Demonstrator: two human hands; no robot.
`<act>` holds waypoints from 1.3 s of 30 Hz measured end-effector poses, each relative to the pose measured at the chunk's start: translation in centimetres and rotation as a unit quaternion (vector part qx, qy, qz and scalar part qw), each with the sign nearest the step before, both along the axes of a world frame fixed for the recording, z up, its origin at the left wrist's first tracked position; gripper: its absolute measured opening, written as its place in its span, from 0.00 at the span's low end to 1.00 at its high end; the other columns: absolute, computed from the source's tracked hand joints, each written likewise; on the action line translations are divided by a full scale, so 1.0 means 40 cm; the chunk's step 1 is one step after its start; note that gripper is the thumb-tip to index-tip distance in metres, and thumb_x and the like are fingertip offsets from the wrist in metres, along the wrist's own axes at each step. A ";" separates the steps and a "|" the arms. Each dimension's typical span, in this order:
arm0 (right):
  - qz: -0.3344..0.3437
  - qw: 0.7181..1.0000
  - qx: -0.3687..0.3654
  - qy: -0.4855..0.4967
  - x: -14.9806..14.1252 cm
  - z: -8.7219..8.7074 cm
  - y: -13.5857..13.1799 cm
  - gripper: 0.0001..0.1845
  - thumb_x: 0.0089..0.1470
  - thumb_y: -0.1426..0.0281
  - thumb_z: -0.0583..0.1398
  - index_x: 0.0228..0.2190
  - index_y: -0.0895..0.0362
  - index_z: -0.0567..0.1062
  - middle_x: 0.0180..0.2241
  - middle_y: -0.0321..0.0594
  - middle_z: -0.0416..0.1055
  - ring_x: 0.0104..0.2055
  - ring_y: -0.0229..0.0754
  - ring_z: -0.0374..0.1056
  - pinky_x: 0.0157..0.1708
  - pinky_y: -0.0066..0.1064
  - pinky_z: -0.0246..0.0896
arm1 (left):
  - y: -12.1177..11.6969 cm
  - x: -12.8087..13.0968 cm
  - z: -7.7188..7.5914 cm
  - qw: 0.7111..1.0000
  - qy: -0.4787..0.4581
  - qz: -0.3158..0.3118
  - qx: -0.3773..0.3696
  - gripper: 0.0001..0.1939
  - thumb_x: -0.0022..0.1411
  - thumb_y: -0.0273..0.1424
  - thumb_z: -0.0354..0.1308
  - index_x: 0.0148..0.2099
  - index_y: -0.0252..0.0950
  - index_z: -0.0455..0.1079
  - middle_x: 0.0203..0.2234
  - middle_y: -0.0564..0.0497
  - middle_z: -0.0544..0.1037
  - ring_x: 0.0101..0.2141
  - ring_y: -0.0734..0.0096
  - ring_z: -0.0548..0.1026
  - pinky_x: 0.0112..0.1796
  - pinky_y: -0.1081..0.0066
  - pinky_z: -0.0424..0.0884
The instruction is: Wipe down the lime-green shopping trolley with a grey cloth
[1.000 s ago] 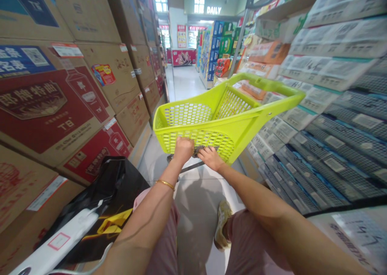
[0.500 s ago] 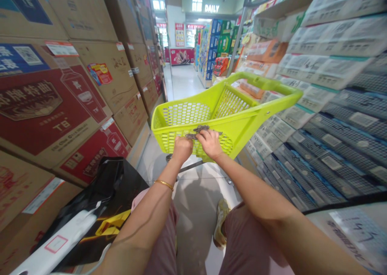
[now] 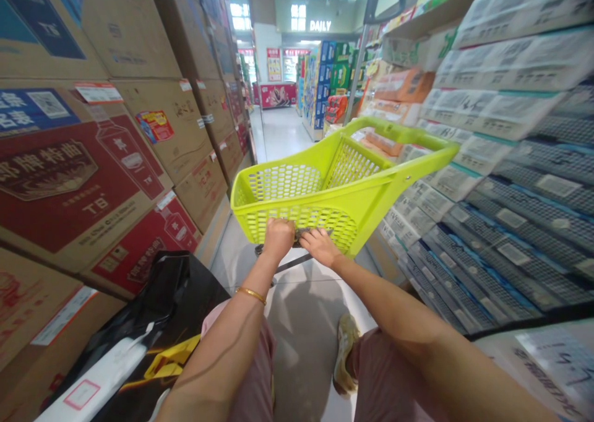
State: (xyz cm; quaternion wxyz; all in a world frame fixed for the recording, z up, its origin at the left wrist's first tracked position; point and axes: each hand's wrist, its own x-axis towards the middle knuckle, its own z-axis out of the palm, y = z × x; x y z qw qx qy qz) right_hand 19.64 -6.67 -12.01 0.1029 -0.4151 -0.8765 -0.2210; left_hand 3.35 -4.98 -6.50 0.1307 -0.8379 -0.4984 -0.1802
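A bright green shopping cart (image 3: 288, 194) with perforated sides stands crosswise in front of me, its handle up at the right. My left hand (image 3: 279, 239) is closed beside the cart's near wall. To its right, my right hand (image 3: 321, 246) has its fingers bent over the same small, crumpled grey-brown cloth (image 3: 302, 232), which shows between the two hands. Both hands are just in front of the perforated side; whether they touch the cart I cannot tell. The cloth is partly hidden by my fingers.
Stacked cardboard cartons (image 3: 83, 162) line the left side. A black bag (image 3: 171, 298) and a white strip-like object (image 3: 99, 375) are low at the left. Packaged goods (image 3: 505, 119) are piled at the right. A tiled aisle floor (image 3: 283, 128) runs ahead towards more shelves.
Both hands have moved down a little along the cart's near side with the cloth. The view has tilted slightly; the cart stays in about the same place.
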 end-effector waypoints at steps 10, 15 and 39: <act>-0.059 0.976 0.127 0.165 0.060 0.176 0.026 0.15 0.61 0.71 0.49 0.43 0.53 0.73 0.43 0.43 0.70 0.44 0.45 0.55 0.43 0.37 0.45 | -0.026 0.031 0.014 1.000 0.008 0.001 0.009 0.14 0.62 0.25 0.44 0.33 0.31 0.71 0.26 0.40 0.76 0.32 0.60 0.72 0.37 0.61 0.58; -0.065 0.963 0.159 0.206 0.074 0.195 0.026 0.14 0.61 0.69 0.50 0.42 0.53 0.74 0.41 0.43 0.69 0.43 0.45 0.55 0.42 0.36 0.46 | -0.037 0.084 0.009 0.998 0.012 -0.052 -0.022 0.15 0.65 0.27 0.43 0.36 0.32 0.72 0.28 0.42 0.76 0.35 0.61 0.72 0.38 0.63 0.60; -0.028 0.999 0.012 0.032 0.080 0.021 0.012 0.13 0.61 0.71 0.49 0.40 0.55 0.73 0.41 0.43 0.70 0.42 0.45 0.57 0.42 0.39 0.46 | 0.014 0.109 -0.020 0.998 0.024 -0.022 -0.060 0.12 0.60 0.22 0.45 0.39 0.31 0.70 0.31 0.41 0.75 0.38 0.59 0.71 0.40 0.62 0.62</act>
